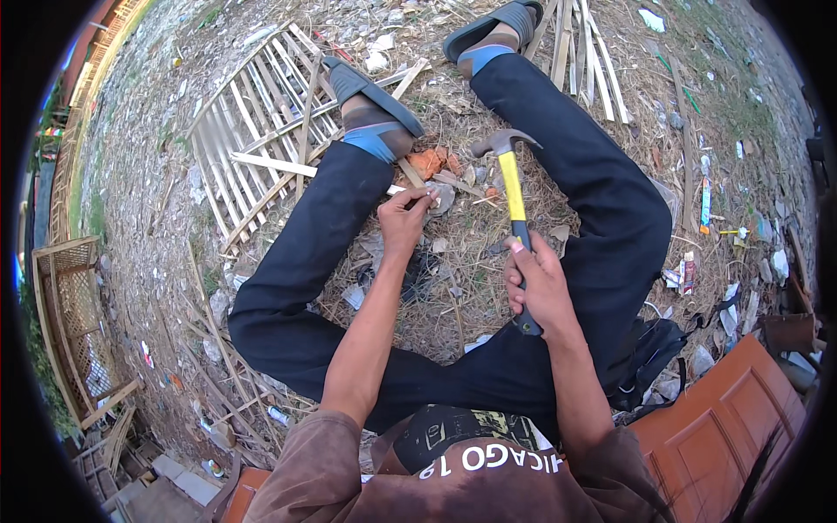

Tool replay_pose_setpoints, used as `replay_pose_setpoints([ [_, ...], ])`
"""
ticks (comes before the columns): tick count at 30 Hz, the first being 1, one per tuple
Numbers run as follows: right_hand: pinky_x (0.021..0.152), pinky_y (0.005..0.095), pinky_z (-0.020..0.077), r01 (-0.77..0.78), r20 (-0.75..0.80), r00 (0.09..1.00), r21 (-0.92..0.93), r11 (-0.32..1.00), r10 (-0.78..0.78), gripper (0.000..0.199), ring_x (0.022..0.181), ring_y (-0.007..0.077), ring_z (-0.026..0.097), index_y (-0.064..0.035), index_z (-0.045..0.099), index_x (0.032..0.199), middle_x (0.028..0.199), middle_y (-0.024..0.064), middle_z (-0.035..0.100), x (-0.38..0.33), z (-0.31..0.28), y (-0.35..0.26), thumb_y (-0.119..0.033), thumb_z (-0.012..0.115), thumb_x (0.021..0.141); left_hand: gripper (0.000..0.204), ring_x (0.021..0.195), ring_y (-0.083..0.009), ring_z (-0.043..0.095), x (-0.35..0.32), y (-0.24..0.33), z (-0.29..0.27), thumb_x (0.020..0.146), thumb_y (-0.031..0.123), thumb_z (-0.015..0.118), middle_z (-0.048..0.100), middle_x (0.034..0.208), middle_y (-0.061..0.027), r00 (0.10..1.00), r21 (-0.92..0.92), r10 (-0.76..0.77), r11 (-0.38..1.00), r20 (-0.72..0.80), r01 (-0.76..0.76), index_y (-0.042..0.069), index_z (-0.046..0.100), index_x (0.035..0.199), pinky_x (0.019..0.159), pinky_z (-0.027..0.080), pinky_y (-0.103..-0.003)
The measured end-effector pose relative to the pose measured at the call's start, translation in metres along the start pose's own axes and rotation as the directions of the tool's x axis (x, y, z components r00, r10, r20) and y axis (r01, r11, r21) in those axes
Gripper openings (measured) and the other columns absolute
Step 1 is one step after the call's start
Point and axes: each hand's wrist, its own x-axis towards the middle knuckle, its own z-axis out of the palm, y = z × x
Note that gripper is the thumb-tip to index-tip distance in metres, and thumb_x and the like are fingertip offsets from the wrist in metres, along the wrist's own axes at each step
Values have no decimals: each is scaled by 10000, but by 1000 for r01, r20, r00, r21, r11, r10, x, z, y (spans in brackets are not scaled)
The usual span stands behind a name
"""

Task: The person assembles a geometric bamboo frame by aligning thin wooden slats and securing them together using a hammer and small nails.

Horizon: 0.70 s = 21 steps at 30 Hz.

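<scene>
My right hand point(540, 283) is wrapped round the dark grip of a claw hammer point(512, 187). The hammer has a yellow shaft, and its steel head points away from me, raised between my knees. My left hand point(403, 222) is closed in a pinch at the end of a thin wooden strip point(411, 173), beside a grey stone point(442, 199). What sits between those fingertips is too small to make out. Past my left leg lies a slatted panel of pale wooden strips point(253, 131); one loose pale strip point(275, 164) crosses it and runs behind my lower leg.
My legs are spread on rough ground with dry grass and stones. An orange-red broken lump point(425, 164) lies between my feet. More wooden strips point(586, 61) are heaped at the far right. A black bag point(649, 353) and a brown panelled board point(719, 431) lie at near right.
</scene>
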Motion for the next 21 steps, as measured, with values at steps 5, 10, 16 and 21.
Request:
replay_pose_setpoints([
  [5, 427, 216, 385, 130, -38, 988, -311, 942, -149, 167, 495, 42, 416, -73, 484, 1059, 671, -28, 452, 4, -16, -9, -236, 513, 1043, 134, 709, -53, 605, 3, 4, -1, 829, 40, 781, 723, 794, -40, 998, 67, 53, 996, 40, -56, -37, 758, 936, 632, 476, -219],
  [10, 651, 444, 448, 192, -11, 964, -668, 719, -267, 191, 672, 282, 581, -16, 492, 1035, 717, 138, 539, 10, -12, 13, -191, 559, 1001, 158, 715, -48, 594, 3, 9, -2, 840, 58, 779, 727, 815, -45, 998, 48, -16, 999, 57, 14, -38, 760, 963, 638, 469, -215],
  [16, 612, 479, 433, 205, 34, 960, -761, 616, -278, 187, 681, 406, 614, -19, 492, 1042, 726, 212, 589, 8, -3, 13, -191, 549, 999, 192, 762, -66, 618, 9, 18, -10, 847, 66, 777, 740, 868, -65, 992, 26, -79, 997, 95, 77, -48, 754, 1000, 696, 489, -219],
  [21, 590, 492, 421, 221, 51, 958, -757, 614, -283, 192, 637, 412, 606, -12, 492, 1056, 686, 218, 581, 7, -2, 15, -186, 548, 996, 184, 779, -73, 626, 8, 23, -10, 849, 58, 774, 739, 886, -64, 989, 51, -87, 995, 120, 81, -42, 755, 1003, 717, 498, -223],
])
